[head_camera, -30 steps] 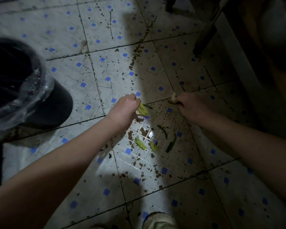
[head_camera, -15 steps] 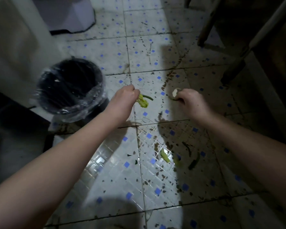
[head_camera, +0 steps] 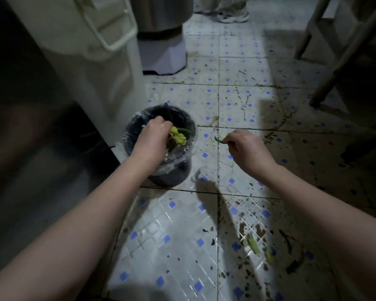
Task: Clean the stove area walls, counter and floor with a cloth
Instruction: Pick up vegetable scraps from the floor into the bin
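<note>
White floor tiles with small blue squares [head_camera: 243,105], heavily spattered with dark grime. We hold our left hand [head_camera: 150,140] over the small black bin lined with clear plastic [head_camera: 182,170], fingers closed on limp yellow-green vegetable scraps [head_camera: 178,136]. Our right hand [head_camera: 248,148], just right of the bin above the floor, pinches a dark green scrap [head_camera: 218,140]. More green scraps [head_camera: 253,245] lie on the tiles lower right. No cloth in view.

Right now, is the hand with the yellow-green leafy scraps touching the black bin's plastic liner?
Cannot tell. In the head view the left hand holds the scraps over the bin, hiding any contact with the liner.
</note>
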{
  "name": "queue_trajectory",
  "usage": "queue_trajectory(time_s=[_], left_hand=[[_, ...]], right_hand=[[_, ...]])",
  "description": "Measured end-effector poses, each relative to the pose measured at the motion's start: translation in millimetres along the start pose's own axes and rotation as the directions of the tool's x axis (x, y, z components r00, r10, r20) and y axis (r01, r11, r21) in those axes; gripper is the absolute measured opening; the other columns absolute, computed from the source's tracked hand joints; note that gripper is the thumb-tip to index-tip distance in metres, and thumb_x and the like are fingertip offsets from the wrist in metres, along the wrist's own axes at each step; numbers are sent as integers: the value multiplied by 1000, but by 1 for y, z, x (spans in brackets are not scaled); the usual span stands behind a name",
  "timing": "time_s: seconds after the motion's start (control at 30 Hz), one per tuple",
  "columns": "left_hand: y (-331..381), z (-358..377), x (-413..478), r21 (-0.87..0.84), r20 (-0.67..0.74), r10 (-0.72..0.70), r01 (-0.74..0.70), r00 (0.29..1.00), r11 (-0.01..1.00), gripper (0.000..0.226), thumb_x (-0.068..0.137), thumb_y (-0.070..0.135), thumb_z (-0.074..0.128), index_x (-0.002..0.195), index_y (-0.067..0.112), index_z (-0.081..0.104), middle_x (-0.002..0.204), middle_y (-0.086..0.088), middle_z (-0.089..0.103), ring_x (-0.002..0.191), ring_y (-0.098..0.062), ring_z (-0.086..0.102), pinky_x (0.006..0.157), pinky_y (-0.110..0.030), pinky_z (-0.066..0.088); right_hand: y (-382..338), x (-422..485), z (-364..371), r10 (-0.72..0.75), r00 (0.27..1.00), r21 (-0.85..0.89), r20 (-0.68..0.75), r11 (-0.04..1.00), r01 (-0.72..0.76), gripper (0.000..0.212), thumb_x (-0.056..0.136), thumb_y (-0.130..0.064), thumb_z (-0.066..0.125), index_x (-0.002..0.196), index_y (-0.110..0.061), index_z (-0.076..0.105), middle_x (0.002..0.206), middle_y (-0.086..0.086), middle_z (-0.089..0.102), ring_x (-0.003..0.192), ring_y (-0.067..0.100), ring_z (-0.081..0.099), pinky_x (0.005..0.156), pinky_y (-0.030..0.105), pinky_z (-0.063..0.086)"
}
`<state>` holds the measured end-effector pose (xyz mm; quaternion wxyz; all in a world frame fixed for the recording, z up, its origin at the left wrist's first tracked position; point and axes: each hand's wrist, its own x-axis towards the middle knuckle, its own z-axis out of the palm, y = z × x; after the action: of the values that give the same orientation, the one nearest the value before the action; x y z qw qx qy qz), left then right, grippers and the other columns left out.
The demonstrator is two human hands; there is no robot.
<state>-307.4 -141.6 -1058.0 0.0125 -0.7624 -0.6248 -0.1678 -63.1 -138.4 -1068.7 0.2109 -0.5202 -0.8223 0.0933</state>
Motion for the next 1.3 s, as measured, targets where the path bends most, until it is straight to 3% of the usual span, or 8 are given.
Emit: queue_trajectory(time_s=[0.23,0.37,0.47,0.6,0.7,0.87,1.07,1.3], left_hand=[[-34,-12,-23,92,26,-100,97,995,991,21,83,-4,53,101,3,62,99,-19,55,94,-39,54,76,-46,44],[-42,-11,-29,151,50,-140,131,989,980,26,82,-6,52,103,5,62,100,-15,56,94,-36,54,75,-42,40],[-45,-6,-36,149,56,-156,146,986,978,47,82,-8,51,124,11,55,121,-11,56,111,-31,51,88,-37,37],[-45,-4,-44,142,94,-170,156,981,978,63,84,-7,49,142,13,34,146,-8,37,134,-26,34,106,-36,26],[-45,-5,-45,149,110,-167,150,980,977,61,86,-4,48,143,14,32,147,-8,35,135,-25,32,105,-36,27],[-40,-8,-42,167,89,-172,155,981,974,59,85,-3,50,141,14,37,144,-8,39,129,-28,39,100,-39,33],[-16,-2,-33,122,72,-131,122,989,985,56,85,-2,49,138,12,41,139,-8,44,120,-30,45,95,-40,37],[29,14,-21,74,67,-39,34,997,997,55,83,-1,53,136,15,44,137,-6,46,118,-30,47,91,-40,38]], right_hand=[[-38,44,19,-70,997,34,-18,997,71,21,87,1,52,98,-5,69,95,13,66,92,32,59,75,42,50],[-62,64,33,-100,995,67,-23,993,101,19,86,-1,54,97,-5,69,95,12,66,92,29,59,79,43,48],[-75,71,47,-93,996,103,7,990,92,25,84,2,52,100,-6,70,98,13,65,96,30,58,80,38,47],[-80,74,58,-114,992,111,49,988,108,27,86,4,50,102,-3,69,101,14,65,98,30,57,81,36,45],[-80,75,57,-123,992,146,36,982,116,27,88,3,48,103,-3,69,106,13,66,102,30,59,85,36,47],[-73,69,53,-81,995,125,63,989,73,29,94,-7,47,116,-7,66,134,12,55,124,26,50,101,35,39],[-44,46,39,-75,997,16,21,997,75,29,86,1,54,109,-8,69,116,12,65,108,33,58,90,44,48],[3,0,18,4,996,-90,86,996,3,32,88,0,53,117,-8,65,125,13,60,117,31,53,98,42,41]])
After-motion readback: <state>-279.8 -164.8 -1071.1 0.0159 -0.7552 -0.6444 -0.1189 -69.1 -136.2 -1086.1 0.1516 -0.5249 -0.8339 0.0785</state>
